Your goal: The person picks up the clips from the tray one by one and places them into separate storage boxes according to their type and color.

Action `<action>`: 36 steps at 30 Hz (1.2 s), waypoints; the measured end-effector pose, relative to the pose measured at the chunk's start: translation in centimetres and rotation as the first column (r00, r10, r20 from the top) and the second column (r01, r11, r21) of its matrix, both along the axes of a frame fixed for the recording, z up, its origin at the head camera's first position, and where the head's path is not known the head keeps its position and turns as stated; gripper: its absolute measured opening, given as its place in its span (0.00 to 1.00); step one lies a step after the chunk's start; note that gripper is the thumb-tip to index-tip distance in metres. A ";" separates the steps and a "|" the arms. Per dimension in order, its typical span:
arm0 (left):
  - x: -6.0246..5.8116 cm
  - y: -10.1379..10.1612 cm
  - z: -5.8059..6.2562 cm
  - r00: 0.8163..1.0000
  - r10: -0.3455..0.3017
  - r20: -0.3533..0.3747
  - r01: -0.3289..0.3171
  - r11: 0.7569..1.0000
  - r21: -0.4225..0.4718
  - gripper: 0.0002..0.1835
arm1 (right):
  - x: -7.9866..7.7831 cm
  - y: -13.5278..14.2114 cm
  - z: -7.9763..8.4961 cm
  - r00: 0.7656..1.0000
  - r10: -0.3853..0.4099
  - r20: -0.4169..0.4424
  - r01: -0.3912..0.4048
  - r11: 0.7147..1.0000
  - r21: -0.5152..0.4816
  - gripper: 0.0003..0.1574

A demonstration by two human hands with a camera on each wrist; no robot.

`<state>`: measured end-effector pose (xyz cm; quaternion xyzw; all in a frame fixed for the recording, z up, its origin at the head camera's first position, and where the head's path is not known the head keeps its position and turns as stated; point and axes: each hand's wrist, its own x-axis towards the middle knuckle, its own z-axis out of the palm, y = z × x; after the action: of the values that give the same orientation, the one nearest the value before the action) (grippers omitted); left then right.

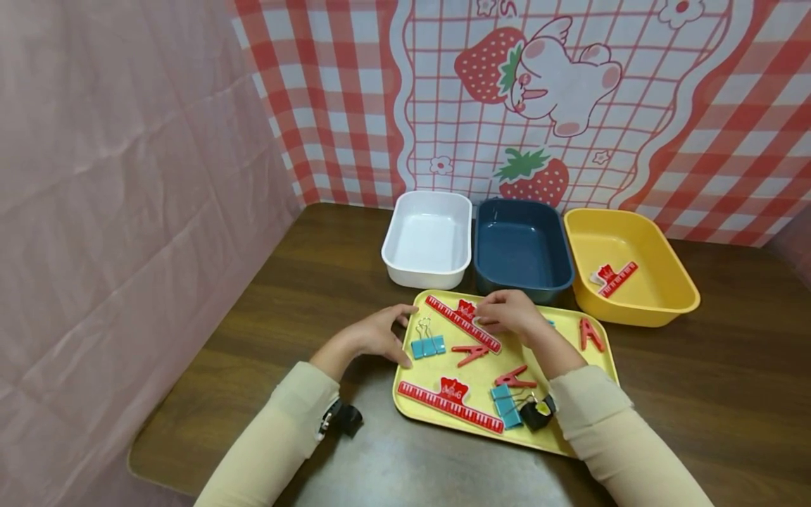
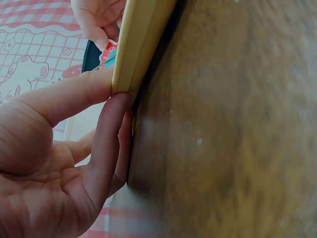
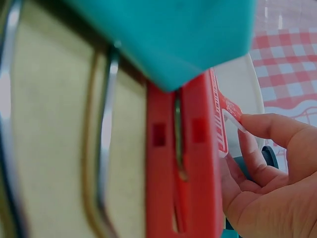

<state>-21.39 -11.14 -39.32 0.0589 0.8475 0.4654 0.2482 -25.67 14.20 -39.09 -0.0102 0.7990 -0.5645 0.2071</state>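
While left fingers loose, right fingers tight on 1 red clip, another in yellow bin.

- We look into a fabric-screened tabletop workstation; whether home or lab, we cannot tell.
- Pink cloth hangs at the frame's left, a checked strawberry-print cloth across the top.
- Below, three bins line a wood-grain table; a black wrist-worn device shows at lower centre.

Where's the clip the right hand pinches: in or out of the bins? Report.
Out: the head view shows the red piano-patterned clip over the yellow tray, the right hand at its handle.
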 end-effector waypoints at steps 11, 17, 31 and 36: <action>0.0 0.0 0.0 1.000 -0.004 -0.004 0.004 1.000 0.014 0.51 | 0.3 0.3 0.1 0.998 -0.050 0.041 0.054 0.992 -0.115 0.14; 0.0 -0.1 -0.2 1.000 -0.009 -0.020 0.010 1.000 0.015 0.51 | 0.5 0.4 0.3 0.997 -0.056 0.060 0.065 0.985 -0.160 0.13; 0.1 -0.1 -0.2 0.999 -0.012 -0.031 0.012 1.000 0.015 0.51 | 1.4 1.1 1.6 0.997 -0.038 0.064 0.051 0.975 -0.216 0.16; 0.1 -0.1 -0.2 0.999 -0.013 -0.036 0.013 1.000 0.017 0.51 | 1.8 1.5 1.9 0.997 -0.048 0.054 0.059 0.972 -0.227 0.14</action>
<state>-21.29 -11.20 -39.50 0.0749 0.8472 0.4702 0.2357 -23.89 15.71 -37.23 0.0011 0.7236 -0.6580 0.2084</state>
